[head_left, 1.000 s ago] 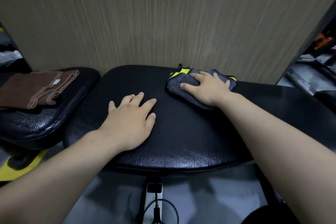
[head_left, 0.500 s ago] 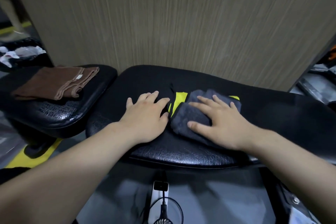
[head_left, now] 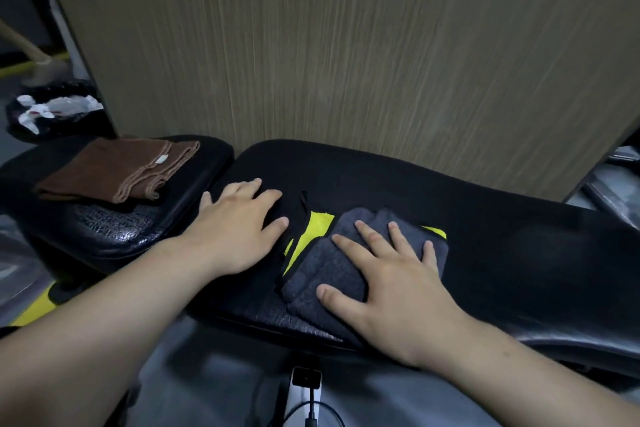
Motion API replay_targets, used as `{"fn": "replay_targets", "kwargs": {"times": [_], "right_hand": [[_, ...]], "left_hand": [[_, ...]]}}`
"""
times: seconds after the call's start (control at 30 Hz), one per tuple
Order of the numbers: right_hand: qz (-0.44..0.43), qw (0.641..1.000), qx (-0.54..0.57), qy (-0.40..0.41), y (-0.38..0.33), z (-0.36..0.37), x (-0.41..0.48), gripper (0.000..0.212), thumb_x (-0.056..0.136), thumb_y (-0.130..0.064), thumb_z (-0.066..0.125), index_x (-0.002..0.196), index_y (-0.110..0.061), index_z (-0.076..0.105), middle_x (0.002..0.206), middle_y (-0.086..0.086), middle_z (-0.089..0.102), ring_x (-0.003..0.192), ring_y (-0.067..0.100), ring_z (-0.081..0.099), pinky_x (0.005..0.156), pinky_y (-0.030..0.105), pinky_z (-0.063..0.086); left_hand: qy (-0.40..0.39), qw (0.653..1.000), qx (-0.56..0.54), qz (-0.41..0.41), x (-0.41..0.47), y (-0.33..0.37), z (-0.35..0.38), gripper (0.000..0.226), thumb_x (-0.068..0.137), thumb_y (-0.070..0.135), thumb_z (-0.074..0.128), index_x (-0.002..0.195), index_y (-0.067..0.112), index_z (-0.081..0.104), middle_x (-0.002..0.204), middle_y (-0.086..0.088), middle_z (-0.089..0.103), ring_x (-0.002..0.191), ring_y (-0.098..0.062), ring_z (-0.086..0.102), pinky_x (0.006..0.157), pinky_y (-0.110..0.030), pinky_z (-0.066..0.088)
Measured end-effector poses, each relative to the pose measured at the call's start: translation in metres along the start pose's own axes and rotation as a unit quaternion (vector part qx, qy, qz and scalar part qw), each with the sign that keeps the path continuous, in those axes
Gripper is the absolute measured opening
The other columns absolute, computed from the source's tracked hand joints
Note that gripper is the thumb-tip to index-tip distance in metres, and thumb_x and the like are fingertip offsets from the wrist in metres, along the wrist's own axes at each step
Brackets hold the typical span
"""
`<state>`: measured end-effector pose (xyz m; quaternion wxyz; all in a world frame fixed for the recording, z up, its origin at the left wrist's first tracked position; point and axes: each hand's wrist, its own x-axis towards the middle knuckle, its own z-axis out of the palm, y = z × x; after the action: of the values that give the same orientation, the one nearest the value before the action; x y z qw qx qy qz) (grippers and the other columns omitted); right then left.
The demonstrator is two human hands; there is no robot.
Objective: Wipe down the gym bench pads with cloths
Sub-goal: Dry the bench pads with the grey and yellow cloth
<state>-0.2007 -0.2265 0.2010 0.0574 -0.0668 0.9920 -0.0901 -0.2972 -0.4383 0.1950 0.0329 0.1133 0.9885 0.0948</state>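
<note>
1. Here, your right hand (head_left: 391,281) lies flat on the grey cloth (head_left: 332,270), fingers straight and spread, thumb out to the side. It presses the cloth down and grasps nothing.
2. The grey cloth sits folded on the long bench pad (head_left: 512,236), near the pad's front edge and toward its left end. A yellow side with black trim shows at the cloth's left and far edges.
3. Your left hand (head_left: 239,229) rests palm down on the bare black surface of the same pad, just left of the cloth. Its fingers are straight and relaxed and it holds nothing. Its thumb tip is close to the cloth's black trim, but you cannot tell whether they touch.
4. The smaller seat pad (head_left: 114,236) stands just left of the long pad, with a narrow gap between them.
5. A folded brown towel (head_left: 110,170) lies on the far part of the seat pad, with a small white label showing. Neither hand touches it.
6. A wood-grain panel (head_left: 346,45) rises directly behind both pads.
7. Below the long pad's front edge you see a white device (head_left: 301,395) with a black cable plugged into it.
</note>
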Motion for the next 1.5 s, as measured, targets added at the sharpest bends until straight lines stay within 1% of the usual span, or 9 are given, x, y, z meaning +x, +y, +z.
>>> {"fn": "replay_targets", "kwargs": {"times": [0.17, 0.4, 0.6, 0.8, 1.07, 1.2, 1.3, 1.43, 1.5], "right_hand": [[0.019, 0.999, 0.029, 0.005, 0.005, -0.006, 0.044, 0.080, 0.080, -0.083, 0.032, 0.151, -0.049, 0.019, 0.165, -0.014, 0.006, 0.152, 0.025, -0.006, 0.116, 0.064, -0.005], [0.095, 0.994, 0.046, 0.040, 0.044, -0.022, 0.130, 0.075, 0.083, -0.080, 0.035, 0.150, -0.046, 0.027, 0.164, -0.012, 0.015, 0.151, 0.031, 0.004, 0.113, 0.069, 0.000], [0.109, 0.991, 0.053, 0.064, 0.065, -0.028, 0.165, 0.071, 0.082, -0.080, 0.036, 0.145, -0.047, 0.035, 0.160, -0.014, 0.026, 0.150, 0.031, 0.011, 0.112, 0.068, 0.006], [0.093, 0.991, 0.038, 0.086, 0.053, -0.022, 0.146, 0.072, 0.084, -0.079, 0.032, 0.147, -0.046, 0.033, 0.161, -0.012, 0.025, 0.150, 0.030, 0.013, 0.113, 0.067, 0.006], [0.002, 0.999, 0.031, 0.036, 0.001, -0.005, 0.055, 0.074, 0.084, -0.078, 0.035, 0.151, -0.048, 0.022, 0.164, -0.014, 0.011, 0.152, 0.025, -0.001, 0.117, 0.062, -0.002], [0.006, 1.000, 0.014, 0.016, -0.031, 0.004, 0.018, 0.078, 0.084, -0.078, 0.031, 0.153, -0.047, 0.012, 0.165, -0.013, 0.002, 0.151, 0.025, -0.010, 0.117, 0.061, -0.008], [0.008, 1.000, -0.004, 0.006, -0.047, 0.009, 0.008, 0.079, 0.084, -0.079, 0.029, 0.153, -0.046, 0.007, 0.165, -0.013, -0.005, 0.150, 0.025, -0.017, 0.116, 0.061, -0.011], [0.014, 1.000, 0.014, 0.000, -0.044, 0.003, 0.025, 0.081, 0.083, -0.080, 0.031, 0.153, -0.046, 0.010, 0.165, -0.014, -0.002, 0.150, 0.025, -0.016, 0.116, 0.062, -0.010], [0.027, 0.999, 0.033, 0.011, -0.038, 0.002, 0.043, 0.081, 0.082, -0.081, 0.033, 0.153, -0.046, 0.015, 0.165, -0.013, 0.002, 0.151, 0.026, -0.011, 0.116, 0.063, -0.008]], "left_hand": [[0.003, 1.000, -0.017, -0.010, 0.003, -0.015, -0.002, 0.055, 0.100, 0.055, 0.033, 0.152, 0.037, 0.029, 0.164, 0.004, 0.017, 0.151, -0.018, 0.008, 0.118, -0.059, 0.014], [0.004, 1.000, -0.020, 0.006, 0.002, -0.021, 0.001, 0.056, 0.100, 0.054, 0.033, 0.153, 0.037, 0.026, 0.165, 0.004, 0.014, 0.151, -0.017, 0.006, 0.120, -0.055, 0.016], [0.017, 1.000, -0.020, 0.017, -0.001, -0.024, 0.005, 0.057, 0.100, 0.055, 0.031, 0.154, 0.037, 0.023, 0.166, 0.005, 0.011, 0.151, -0.015, 0.005, 0.121, -0.052, 0.014], [0.019, 0.999, -0.021, 0.017, -0.002, -0.026, 0.007, 0.057, 0.101, 0.055, 0.031, 0.154, 0.037, 0.023, 0.166, 0.006, 0.011, 0.152, -0.015, 0.005, 0.121, -0.051, 0.013], [0.021, 0.998, -0.032, 0.041, 0.008, -0.035, 0.006, 0.056, 0.098, 0.055, 0.037, 0.151, 0.038, 0.031, 0.164, 0.005, 0.019, 0.150, -0.016, 0.012, 0.118, -0.052, 0.023], [0.034, 0.996, -0.055, 0.068, 0.011, -0.045, 0.002, 0.047, 0.102, 0.038, 0.041, 0.149, 0.037, 0.039, 0.161, 0.008, 0.027, 0.148, -0.014, 0.018, 0.118, -0.043, 0.024], [0.042, 0.994, -0.067, 0.080, 0.012, -0.054, 0.000, 0.044, 0.103, 0.029, 0.042, 0.146, 0.035, 0.044, 0.158, 0.011, 0.032, 0.147, -0.011, 0.022, 0.118, -0.041, 0.025], [0.051, 0.993, -0.063, 0.087, 0.012, -0.061, -0.004, 0.044, 0.100, 0.029, 0.039, 0.143, 0.029, 0.049, 0.156, 0.007, 0.037, 0.145, -0.013, 0.026, 0.118, -0.042, 0.026], [0.059, 0.994, -0.053, 0.081, 0.009, -0.065, -0.008, 0.055, 0.091, 0.036, 0.033, 0.142, 0.027, 0.050, 0.155, 0.003, 0.040, 0.144, -0.016, 0.029, 0.118, -0.041, 0.026]]}}
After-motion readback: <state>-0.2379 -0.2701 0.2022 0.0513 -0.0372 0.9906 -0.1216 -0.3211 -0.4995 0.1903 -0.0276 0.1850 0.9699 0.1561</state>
